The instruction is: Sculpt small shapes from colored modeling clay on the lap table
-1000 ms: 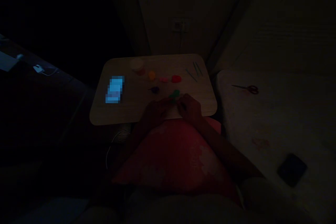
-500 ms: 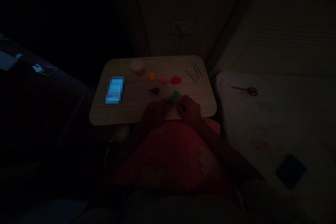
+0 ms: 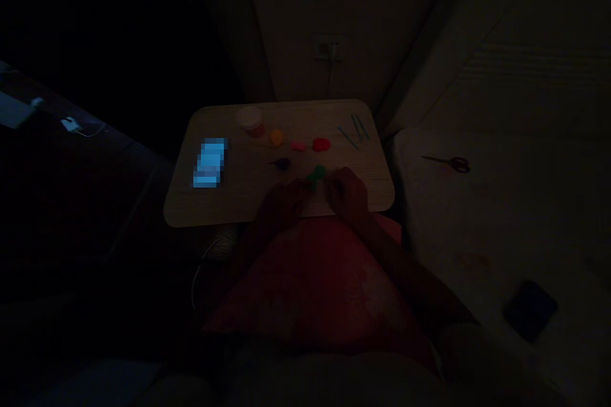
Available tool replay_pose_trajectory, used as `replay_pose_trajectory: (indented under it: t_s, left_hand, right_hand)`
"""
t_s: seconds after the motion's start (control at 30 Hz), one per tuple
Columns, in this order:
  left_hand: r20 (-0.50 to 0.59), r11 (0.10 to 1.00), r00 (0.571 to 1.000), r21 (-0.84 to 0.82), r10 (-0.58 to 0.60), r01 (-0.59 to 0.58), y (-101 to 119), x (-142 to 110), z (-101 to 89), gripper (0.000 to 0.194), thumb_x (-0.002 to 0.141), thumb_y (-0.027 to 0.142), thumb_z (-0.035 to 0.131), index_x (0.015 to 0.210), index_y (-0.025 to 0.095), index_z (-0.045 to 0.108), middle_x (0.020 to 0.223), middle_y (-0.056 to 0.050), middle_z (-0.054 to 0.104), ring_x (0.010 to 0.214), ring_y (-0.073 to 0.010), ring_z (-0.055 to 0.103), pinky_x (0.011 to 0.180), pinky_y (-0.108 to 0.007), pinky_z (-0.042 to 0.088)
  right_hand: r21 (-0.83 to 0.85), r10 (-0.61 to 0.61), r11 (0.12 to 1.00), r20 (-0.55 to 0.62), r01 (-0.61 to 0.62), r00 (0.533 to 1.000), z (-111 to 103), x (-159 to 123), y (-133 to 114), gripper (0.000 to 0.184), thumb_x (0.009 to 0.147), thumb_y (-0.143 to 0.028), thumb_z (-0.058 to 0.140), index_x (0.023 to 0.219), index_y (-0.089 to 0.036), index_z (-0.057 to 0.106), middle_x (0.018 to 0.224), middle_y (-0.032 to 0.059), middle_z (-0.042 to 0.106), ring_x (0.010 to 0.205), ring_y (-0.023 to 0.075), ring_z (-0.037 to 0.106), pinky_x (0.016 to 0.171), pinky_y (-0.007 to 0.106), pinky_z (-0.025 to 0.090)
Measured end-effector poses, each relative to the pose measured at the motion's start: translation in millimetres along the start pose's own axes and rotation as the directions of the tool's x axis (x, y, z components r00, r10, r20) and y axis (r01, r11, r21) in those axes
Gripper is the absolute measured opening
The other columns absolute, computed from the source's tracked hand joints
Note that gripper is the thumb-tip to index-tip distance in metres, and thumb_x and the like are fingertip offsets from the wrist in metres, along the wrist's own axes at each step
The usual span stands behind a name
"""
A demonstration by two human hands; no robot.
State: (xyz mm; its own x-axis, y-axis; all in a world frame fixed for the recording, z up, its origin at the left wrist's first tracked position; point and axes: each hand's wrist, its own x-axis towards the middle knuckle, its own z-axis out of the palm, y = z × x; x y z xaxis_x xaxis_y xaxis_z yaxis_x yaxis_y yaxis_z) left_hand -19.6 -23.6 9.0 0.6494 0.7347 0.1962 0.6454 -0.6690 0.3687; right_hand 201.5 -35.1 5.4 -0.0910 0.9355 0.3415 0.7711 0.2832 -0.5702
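Observation:
The room is very dark. Both my hands rest at the near edge of a wooden lap board [image 3: 238, 203], meeting around a small lump of green modelling clay [image 3: 317, 173]. My left hand [image 3: 284, 203] and my right hand [image 3: 346, 194] both seem to pinch it, though the fingers are dim. Farther up the board lie a dark purple lump [image 3: 282, 164], a pink lump [image 3: 298, 145], a red lump [image 3: 321, 144] and an orange lump [image 3: 276, 137]. Beside them stands a pale lidded tub [image 3: 250, 121].
A phone with a blurred, glowing screen [image 3: 209, 163] lies on the board's left. Thin blue-green sticks [image 3: 353, 133] lie at its far right. Scissors [image 3: 446, 163] and a dark phone [image 3: 529, 310] rest on the pale bedding to the right. A red cushion [image 3: 315, 286] lies beneath my arms.
The picture has grown slightly darker. My hands stay at the green clay with no distinct movement.

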Motion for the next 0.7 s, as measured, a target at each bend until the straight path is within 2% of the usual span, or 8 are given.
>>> replay_pose_trajectory:
  t_s: [0.07,0.23,0.4,0.57,0.7]
  left_hand:
    - [0.000,1.000,1.000,0.002,-0.010,0.010,0.3,0.0,-0.3,0.040,0.094,0.018,0.050,0.129,0.025,0.068,0.149,-0.006,0.060,0.125,-0.0262,0.064,0.102,-0.046,0.052]
    - [0.006,1.000,1.000,-0.006,0.000,0.000,-0.5,0.3,-0.4,0.039,0.094,0.017,0.050,0.128,0.023,0.069,0.148,-0.008,0.061,0.124,-0.0269,0.064,0.100,-0.046,0.052]
    - [-0.017,1.000,1.000,-0.002,-0.012,0.012,-1.3,-0.7,0.7,0.036,0.094,0.019,0.051,0.123,0.022,0.071,0.144,-0.009,0.062,0.120,-0.0272,0.065,0.100,-0.046,0.052]
    - [-0.046,0.999,0.999,-0.043,-0.011,0.009,-2.4,-2.1,1.9,0.034,0.094,0.019,0.052,0.121,0.022,0.072,0.141,-0.009,0.064,0.120,-0.0266,0.065,0.101,-0.045,0.052]
    - [-0.071,0.998,0.997,-0.056,0.004,-0.008,-3.9,-2.0,3.9,0.034,0.093,0.019,0.052,0.121,0.022,0.073,0.140,-0.009,0.065,0.121,-0.0267,0.065,0.101,-0.045,0.053]
  right_hand:
    - [-0.014,0.027,1.000,-0.018,-0.027,0.999,0.0,1.8,0.1,0.018,0.098,-0.025,0.051,0.096,-0.019,0.068,0.100,0.0111,0.067,0.094,0.0234,0.061,0.082,0.033,0.047]
    - [-0.047,0.066,0.997,0.031,-0.065,0.997,1.4,5.3,-2.9,0.017,0.097,-0.023,0.053,0.100,-0.019,0.069,0.106,0.0118,0.068,0.097,0.0244,0.062,0.079,0.033,0.046]
    - [-0.033,0.063,0.997,-0.012,-0.064,0.998,4.1,5.7,0.8,0.016,0.097,-0.024,0.055,0.100,-0.018,0.069,0.105,0.0117,0.068,0.096,0.0249,0.062,0.078,0.034,0.046]
    - [0.043,0.006,0.999,-0.051,-0.004,0.999,3.0,2.6,4.2,0.015,0.097,-0.025,0.054,0.096,-0.020,0.069,0.100,0.0109,0.068,0.092,0.0239,0.062,0.080,0.035,0.048]
    - [0.117,-0.117,0.987,0.020,0.114,0.993,-0.1,-2.7,2.5,0.015,0.096,-0.023,0.055,0.098,-0.020,0.070,0.098,0.0086,0.068,0.090,0.0220,0.063,0.081,0.034,0.050]
